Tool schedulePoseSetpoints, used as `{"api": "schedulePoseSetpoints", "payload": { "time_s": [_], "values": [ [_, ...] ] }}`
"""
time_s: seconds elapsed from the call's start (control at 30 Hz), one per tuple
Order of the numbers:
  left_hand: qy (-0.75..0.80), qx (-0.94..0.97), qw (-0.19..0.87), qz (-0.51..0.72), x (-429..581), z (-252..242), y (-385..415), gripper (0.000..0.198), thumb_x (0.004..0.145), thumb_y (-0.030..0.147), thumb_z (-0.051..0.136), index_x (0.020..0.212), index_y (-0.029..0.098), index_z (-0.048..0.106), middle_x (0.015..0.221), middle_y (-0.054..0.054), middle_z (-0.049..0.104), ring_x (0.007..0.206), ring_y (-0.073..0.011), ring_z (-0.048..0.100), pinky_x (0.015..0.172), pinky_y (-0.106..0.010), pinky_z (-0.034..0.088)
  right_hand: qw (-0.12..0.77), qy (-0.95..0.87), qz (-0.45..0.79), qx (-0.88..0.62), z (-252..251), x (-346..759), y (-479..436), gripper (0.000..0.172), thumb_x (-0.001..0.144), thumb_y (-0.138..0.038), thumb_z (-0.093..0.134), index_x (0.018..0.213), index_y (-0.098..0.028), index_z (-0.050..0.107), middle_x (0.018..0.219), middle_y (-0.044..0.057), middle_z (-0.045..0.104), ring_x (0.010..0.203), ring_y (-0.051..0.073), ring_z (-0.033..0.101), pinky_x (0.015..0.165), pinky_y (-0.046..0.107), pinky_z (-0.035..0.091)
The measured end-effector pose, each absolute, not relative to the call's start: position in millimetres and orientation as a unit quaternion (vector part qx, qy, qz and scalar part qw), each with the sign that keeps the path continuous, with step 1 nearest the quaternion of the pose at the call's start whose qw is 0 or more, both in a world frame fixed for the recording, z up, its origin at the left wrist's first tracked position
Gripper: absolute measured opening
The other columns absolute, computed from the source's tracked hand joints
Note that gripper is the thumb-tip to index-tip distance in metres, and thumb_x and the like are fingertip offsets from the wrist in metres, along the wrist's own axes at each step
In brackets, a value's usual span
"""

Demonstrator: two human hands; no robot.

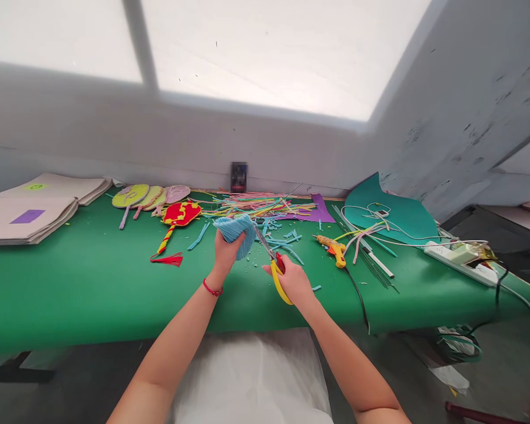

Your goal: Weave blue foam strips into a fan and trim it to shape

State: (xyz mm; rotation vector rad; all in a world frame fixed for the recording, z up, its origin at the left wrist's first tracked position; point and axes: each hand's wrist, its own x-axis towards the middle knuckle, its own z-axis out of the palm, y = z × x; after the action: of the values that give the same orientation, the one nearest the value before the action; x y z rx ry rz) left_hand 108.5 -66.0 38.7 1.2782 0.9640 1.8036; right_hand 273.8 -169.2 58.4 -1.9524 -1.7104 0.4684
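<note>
Over the middle of the table, my left hand [224, 254] is closed around a light blue ribbed piece [237, 228] that looks made of pipe cleaners laid side by side. My right hand [294, 281] is closed on the handles of yellow and red scissors [275, 271]. Their blades point up and left, beside the right edge of the blue piece; whether they touch it I cannot tell. Cut blue bits [287, 241] lie scattered just behind the scissors. Left of my left hand rests a red and yellow fan [182, 214] with a red tassel.
Several pastel fans [131, 196] and stacked cardboard sheets [30, 213] occupy the left. A pipe cleaner pile [247, 205] lies at the back, near a dark phone-like object [238, 176]. On the right are a glue gun [335, 249], a power strip [459, 264] with cords, and a teal sheet [393, 209].
</note>
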Motion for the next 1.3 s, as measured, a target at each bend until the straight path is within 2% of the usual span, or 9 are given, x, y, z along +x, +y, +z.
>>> {"api": "schedulePoseSetpoints", "payload": {
  "time_s": [0.23,0.4,0.8,1.07,1.2,1.3],
  "values": [
    [0.36,0.498,0.362,0.701,106.3,37.4,-63.1,0.054,0.065,0.035,0.077,0.112,0.02,0.058,0.115,-0.009,0.064,0.109,-0.0248,0.06,0.098,-0.04,0.044,0.324,-0.615,0.31,-0.648,47.0,278.1,-159.6,0.041,0.076,-0.062,0.052,0.069,-0.023,0.04,0.059,-0.004,0.047,0.054,0.012,0.042,0.052,0.024,0.033],
    [0.361,0.504,0.376,0.689,105.4,38.0,-62.5,0.054,0.064,0.037,0.077,0.111,0.019,0.059,0.112,-0.009,0.066,0.106,-0.0252,0.061,0.096,-0.041,0.046,0.334,-0.591,0.409,-0.609,41.4,280.1,-152.3,0.047,0.074,-0.069,0.05,0.072,-0.022,0.046,0.057,-0.005,0.044,0.049,0.01,0.04,0.045,0.022,0.03],
    [0.356,0.507,0.361,0.697,103.1,41.7,-60.9,0.05,0.063,0.035,0.077,0.107,0.019,0.058,0.11,-0.01,0.067,0.104,-0.0261,0.063,0.095,-0.043,0.047,0.337,-0.559,0.476,-0.59,44.5,277.0,-146.8,0.048,0.073,-0.07,0.053,0.076,-0.022,0.047,0.051,-0.008,0.045,0.039,0.007,0.037,0.038,0.02,0.031],
    [0.353,0.527,0.329,0.699,100.3,43.5,-61.8,0.045,0.066,0.029,0.076,0.107,0.019,0.06,0.112,-0.009,0.066,0.108,-0.0269,0.061,0.098,-0.045,0.046,0.311,-0.58,0.489,-0.572,44.6,278.5,-146.6,0.053,0.077,-0.073,0.046,0.082,-0.02,0.05,0.06,-0.004,0.052,0.041,0.006,0.038,0.037,0.019,0.03],
    [0.353,0.548,0.32,0.687,96.0,44.2,-61.9,0.043,0.066,0.029,0.077,0.105,0.02,0.062,0.109,-0.008,0.067,0.107,-0.0288,0.061,0.097,-0.048,0.046,0.3,-0.586,0.511,-0.553,49.9,280.8,-148.9,0.058,0.077,-0.077,0.04,0.082,-0.019,0.05,0.062,-0.004,0.052,0.04,0.006,0.038,0.035,0.019,0.03],
    [0.357,0.552,0.331,0.677,92.8,43.8,-60.3,0.039,0.063,0.031,0.079,0.097,0.021,0.065,0.102,-0.007,0.069,0.105,-0.0309,0.061,0.096,-0.05,0.046,0.295,-0.585,0.514,-0.554,57.4,281.9,-151.6,0.058,0.076,-0.077,0.041,0.081,-0.019,0.049,0.058,-0.005,0.051,0.038,0.005,0.036,0.036,0.019,0.03]
  ]
}}
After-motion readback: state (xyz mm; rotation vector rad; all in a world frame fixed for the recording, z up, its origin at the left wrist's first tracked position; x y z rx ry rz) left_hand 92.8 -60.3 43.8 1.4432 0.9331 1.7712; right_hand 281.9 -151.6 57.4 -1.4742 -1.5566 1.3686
